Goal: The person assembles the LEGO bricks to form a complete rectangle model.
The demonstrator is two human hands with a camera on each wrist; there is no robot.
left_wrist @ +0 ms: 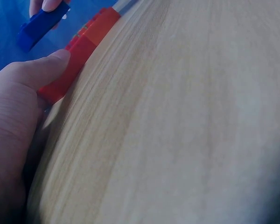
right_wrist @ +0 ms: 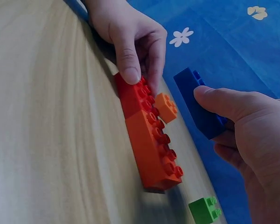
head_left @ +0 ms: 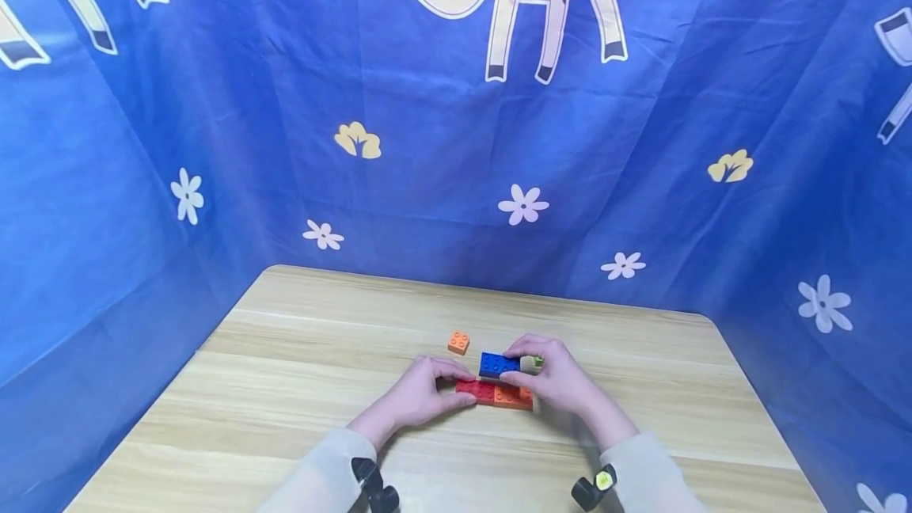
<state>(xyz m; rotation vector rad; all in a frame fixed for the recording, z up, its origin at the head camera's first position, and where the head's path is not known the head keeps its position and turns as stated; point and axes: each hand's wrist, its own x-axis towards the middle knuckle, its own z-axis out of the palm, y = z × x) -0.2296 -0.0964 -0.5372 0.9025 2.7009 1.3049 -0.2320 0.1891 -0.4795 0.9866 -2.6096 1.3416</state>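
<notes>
My left hand (head_left: 420,394) pinches a red brick (head_left: 475,392) between thumb and fingers, down on the wooden table. An orange brick (head_left: 514,397) stands end to end with the red one, studs up; in the right wrist view they form one row. Above this row, my right hand (head_left: 559,374) grips a blue brick (head_left: 493,363) by its right end. The right wrist view shows the blue brick (right_wrist: 192,100) apart from the row, with the right thumb across its side.
A small orange brick (head_left: 459,343) lies behind the row. A small green brick (right_wrist: 205,210) sits to the right, mostly hidden behind the right hand in the head view. Blue printed cloth (head_left: 427,204) hangs around the table (head_left: 321,323).
</notes>
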